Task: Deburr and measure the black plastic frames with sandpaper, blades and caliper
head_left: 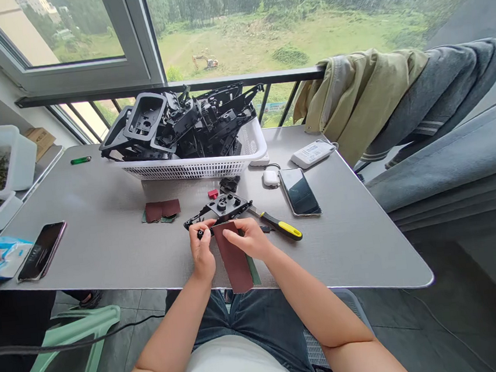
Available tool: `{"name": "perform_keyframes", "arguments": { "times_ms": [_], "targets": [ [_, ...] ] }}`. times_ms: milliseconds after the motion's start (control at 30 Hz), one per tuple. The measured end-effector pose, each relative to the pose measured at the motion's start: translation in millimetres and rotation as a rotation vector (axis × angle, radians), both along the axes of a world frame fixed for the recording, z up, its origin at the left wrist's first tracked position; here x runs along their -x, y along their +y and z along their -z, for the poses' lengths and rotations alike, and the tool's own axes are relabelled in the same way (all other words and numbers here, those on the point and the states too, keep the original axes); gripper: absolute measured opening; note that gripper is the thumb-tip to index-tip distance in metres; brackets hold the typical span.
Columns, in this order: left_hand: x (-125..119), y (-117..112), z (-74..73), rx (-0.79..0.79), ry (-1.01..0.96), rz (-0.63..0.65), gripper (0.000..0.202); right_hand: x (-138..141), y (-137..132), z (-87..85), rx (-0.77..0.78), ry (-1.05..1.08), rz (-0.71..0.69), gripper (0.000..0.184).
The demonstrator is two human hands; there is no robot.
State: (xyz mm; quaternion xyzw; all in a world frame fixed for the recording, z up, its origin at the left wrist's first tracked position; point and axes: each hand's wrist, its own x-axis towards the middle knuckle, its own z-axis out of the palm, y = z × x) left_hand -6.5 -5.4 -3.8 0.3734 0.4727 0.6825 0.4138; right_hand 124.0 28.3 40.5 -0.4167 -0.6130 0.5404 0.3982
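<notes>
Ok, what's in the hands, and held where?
Left hand grips the black plastic part at its left end; right hand holds the sandpaper near its top edge.

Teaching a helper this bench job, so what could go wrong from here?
The sandpaper sheet seems to hang past the table edge under the right hand, so it may slip. The small black part pinched in the left hand could drop and roll away. Loose grit might also scratch the smartphone lying uncovered nearby.
</notes>
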Motion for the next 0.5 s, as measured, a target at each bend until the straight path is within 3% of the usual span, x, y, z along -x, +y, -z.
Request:
{"name": "perform_keyframes", "arguments": {
  "times_ms": [300, 500],
  "targets": [
    [-3, 9, -1.4, 0.054, -0.067, -0.111, 0.042, -5, 4, 1.7, 0.045, 0.037, 0.063, 0.031],
    [0, 10, -0.3, 0.066, -0.221, -0.056, 0.031, -6, 6, 3.7, 0.062, 0.066, 0.094, 0.030]
  ]
}}
